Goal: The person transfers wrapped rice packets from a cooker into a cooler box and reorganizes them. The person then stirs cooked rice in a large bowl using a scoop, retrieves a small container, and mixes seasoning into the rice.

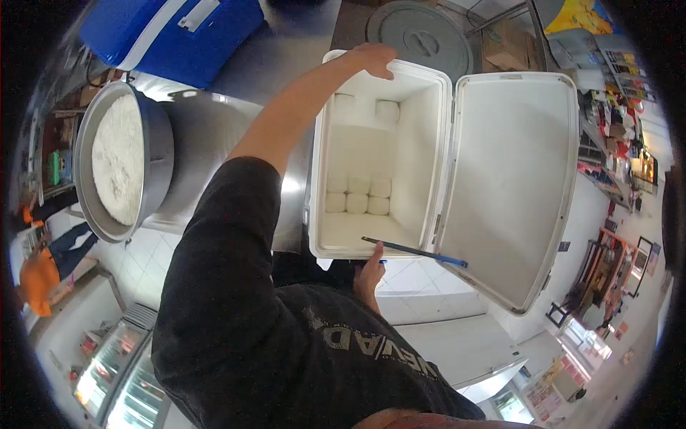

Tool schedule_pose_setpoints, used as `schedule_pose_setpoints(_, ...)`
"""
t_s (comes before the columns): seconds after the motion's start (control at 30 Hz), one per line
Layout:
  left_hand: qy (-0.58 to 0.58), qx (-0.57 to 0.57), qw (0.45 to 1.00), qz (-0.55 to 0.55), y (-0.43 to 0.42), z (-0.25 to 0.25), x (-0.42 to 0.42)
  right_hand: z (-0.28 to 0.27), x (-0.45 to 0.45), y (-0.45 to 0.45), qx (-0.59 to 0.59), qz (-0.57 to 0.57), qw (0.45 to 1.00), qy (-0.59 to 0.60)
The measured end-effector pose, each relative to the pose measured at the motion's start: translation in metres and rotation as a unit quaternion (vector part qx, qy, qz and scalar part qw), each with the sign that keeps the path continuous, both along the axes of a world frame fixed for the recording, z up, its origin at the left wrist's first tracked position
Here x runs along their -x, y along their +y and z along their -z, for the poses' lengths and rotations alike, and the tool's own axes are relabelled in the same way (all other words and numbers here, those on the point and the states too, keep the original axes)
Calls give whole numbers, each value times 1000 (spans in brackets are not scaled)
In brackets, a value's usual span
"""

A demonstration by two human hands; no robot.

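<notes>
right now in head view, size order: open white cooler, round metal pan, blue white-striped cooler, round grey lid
1. Open white cooler
2. Round metal pan and blue white-striped cooler: too alike to rank
3. Round grey lid

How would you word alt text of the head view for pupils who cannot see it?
A person's left hand lies on the far rim of an open white cooler holding pale rounded blocks; their right hand is at the near edge by a thin dark strip with a blue end. The lid opens right; a metal pan of white material stands left.
</notes>
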State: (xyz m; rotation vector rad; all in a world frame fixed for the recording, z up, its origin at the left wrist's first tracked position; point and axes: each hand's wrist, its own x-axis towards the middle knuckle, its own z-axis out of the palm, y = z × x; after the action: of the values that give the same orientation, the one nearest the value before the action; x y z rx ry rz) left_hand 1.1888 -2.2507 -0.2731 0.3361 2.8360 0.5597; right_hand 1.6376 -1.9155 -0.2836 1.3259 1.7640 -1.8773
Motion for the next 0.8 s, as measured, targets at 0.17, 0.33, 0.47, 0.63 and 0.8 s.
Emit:
schedule_pose_setpoints(0.17,22,20,1000,7,12,-19,-25,-41,-8,-22,67,-24,994,-82)
schedule_pose_setpoints(0.33,28,27,999,-1,13,-36,-46,-51,-14,-15,90,-21,993,-78)
schedule_pose_setpoints(0.47,70,25,997,-36,16,-48,-74,-56,-25,-1,136,-53,986,-76)
schedule_pose_setpoints(0.63,345,-9,934,-93,2,-31,-141,-65,-19,25,224,-98,967,-73)
schedule_pose_setpoints(0.8,293,-95,914,-265,20,-54,-320,-68,-19,66,230,-150,957,-96)
